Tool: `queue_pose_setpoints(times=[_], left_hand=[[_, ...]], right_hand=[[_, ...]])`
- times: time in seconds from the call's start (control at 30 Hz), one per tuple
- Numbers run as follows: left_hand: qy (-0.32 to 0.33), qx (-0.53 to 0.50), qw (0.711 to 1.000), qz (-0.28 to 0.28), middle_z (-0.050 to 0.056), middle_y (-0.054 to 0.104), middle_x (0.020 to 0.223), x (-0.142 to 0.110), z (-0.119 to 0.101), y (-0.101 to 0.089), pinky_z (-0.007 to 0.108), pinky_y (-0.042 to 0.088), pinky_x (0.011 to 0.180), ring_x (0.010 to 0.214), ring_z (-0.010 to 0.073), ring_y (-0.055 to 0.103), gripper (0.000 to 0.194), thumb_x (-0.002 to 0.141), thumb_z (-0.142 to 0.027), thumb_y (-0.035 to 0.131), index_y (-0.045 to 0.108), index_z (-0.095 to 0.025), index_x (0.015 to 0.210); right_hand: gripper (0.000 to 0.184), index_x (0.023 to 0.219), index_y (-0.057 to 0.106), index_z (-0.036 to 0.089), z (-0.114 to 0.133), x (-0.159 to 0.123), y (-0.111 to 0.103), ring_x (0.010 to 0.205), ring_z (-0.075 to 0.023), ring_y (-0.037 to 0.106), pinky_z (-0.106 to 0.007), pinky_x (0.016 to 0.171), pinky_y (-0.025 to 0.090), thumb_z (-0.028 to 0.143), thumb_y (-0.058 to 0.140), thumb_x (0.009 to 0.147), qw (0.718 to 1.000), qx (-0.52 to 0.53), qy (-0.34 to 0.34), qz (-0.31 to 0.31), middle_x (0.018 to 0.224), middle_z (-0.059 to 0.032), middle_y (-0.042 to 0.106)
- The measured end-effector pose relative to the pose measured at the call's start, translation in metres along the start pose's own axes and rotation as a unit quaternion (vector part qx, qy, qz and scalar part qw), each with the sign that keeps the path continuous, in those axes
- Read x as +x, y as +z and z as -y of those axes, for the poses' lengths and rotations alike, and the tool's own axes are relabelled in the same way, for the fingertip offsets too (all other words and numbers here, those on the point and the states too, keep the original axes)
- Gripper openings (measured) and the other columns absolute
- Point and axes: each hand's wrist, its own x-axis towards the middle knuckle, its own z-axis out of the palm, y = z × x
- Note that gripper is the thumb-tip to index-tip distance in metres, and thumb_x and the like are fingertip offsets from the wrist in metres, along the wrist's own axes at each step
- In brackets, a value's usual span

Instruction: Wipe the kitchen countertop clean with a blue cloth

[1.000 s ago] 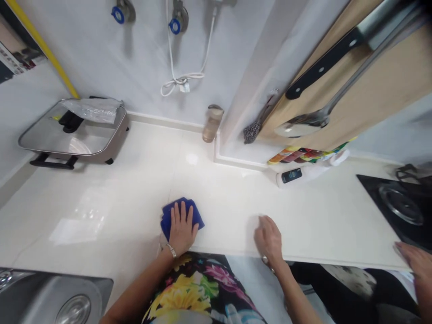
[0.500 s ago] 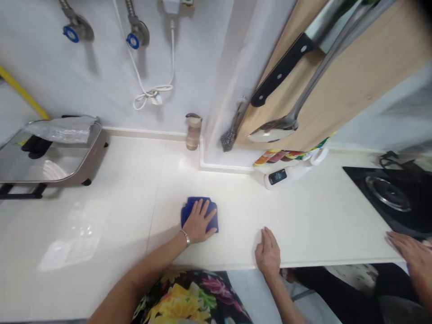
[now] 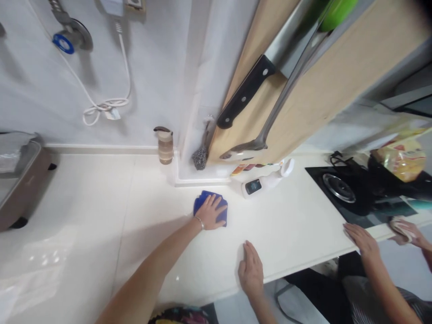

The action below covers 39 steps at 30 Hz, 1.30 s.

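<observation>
Our left hand [image 3: 211,213] presses flat, fingers spread wide, on folded blue cloth [image 3: 201,202], which lies on white countertop [image 3: 293,225] near white bottle [image 3: 268,182]. Our right hand [image 3: 251,268] rests at counter's front edge, fingers nearly straight and together; we see nothing in it. Since earlier frame, cloth has moved closer to bottle; another person's hand [image 3: 417,236] with beige rag [image 3: 400,227] has come into view. Bottle's dark label [image 3: 253,186] bears pale print (too small for us to read).
</observation>
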Motion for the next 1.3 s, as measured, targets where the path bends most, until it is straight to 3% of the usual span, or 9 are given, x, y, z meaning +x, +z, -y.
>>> queue_pose_setpoints(times=[0.4,0.57,0.7,0.87,1.03,1.3], left_hand=[[0.012,-0.021,1.000,0.017,0.010,0.026,0.164,0.091,-0.015,0.023,0.055,0.009,0.123,0.152,0.0348,0.017,0.071,0.091,-0.064,0.045,0.040,-0.028,0.151],[-0.045,-0.015,0.999,-0.012,0.009,0.027,0.164,0.110,-0.022,0.031,0.056,0.010,0.124,0.152,0.0354,0.015,0.069,0.091,-0.063,0.045,0.043,-0.028,0.150],[-0.068,-0.017,0.997,-0.027,0.009,0.029,0.163,0.107,-0.025,0.032,0.056,0.011,0.124,0.152,0.0347,0.017,0.068,0.091,-0.063,0.045,0.043,-0.029,0.150],[-0.088,-0.009,0.995,-0.054,0.011,0.030,0.163,0.065,-0.013,0.025,0.058,0.014,0.123,0.152,0.0354,0.019,0.071,0.090,-0.065,0.046,0.042,-0.028,0.151],[-0.100,0.013,0.991,-0.087,0.010,0.032,0.162,-0.011,0.014,0.006,0.057,0.017,0.123,0.151,0.0340,0.023,0.069,0.090,-0.064,0.050,0.045,-0.029,0.149],[-0.176,0.039,0.974,-0.140,0.010,0.038,0.159,-0.124,0.070,-0.035,0.054,0.021,0.123,0.150,0.0323,0.027,0.064,0.091,-0.060,0.053,0.048,-0.029,0.147]], right_hand=[[0.059,0.146,0.038,0.020,0.005,0.003,-0.006,0.137,-0.0290,0.043,-0.056,0.109,0.044,0.012,0.036,0.087,0.999,0.017,0.026,0.017,0.148,-0.0129,0.047],[0.059,0.145,0.040,0.020,0.005,0.004,-0.006,0.137,-0.0277,0.044,-0.055,0.109,0.044,0.011,0.037,0.086,0.998,0.025,0.044,0.021,0.149,-0.0118,0.047],[0.058,0.145,0.041,0.021,0.001,0.004,-0.003,0.136,-0.0271,0.046,-0.053,0.109,0.046,0.013,0.038,0.087,0.999,0.025,0.044,0.008,0.148,-0.0111,0.048],[0.054,0.143,0.044,0.019,-0.009,0.002,0.001,0.135,-0.0282,0.047,-0.054,0.109,0.046,0.016,0.038,0.089,0.999,0.032,0.016,-0.006,0.146,-0.0128,0.050],[0.054,0.142,0.044,0.016,-0.019,-0.002,0.007,0.134,-0.0287,0.047,-0.055,0.111,0.044,0.017,0.038,0.088,0.999,0.035,-0.006,-0.004,0.145,-0.0147,0.051],[0.052,0.141,0.045,0.014,-0.034,-0.006,0.018,0.132,-0.0307,0.049,-0.055,0.109,0.045,0.021,0.038,0.090,0.999,0.024,-0.041,-0.013,0.143,-0.0167,0.051]])
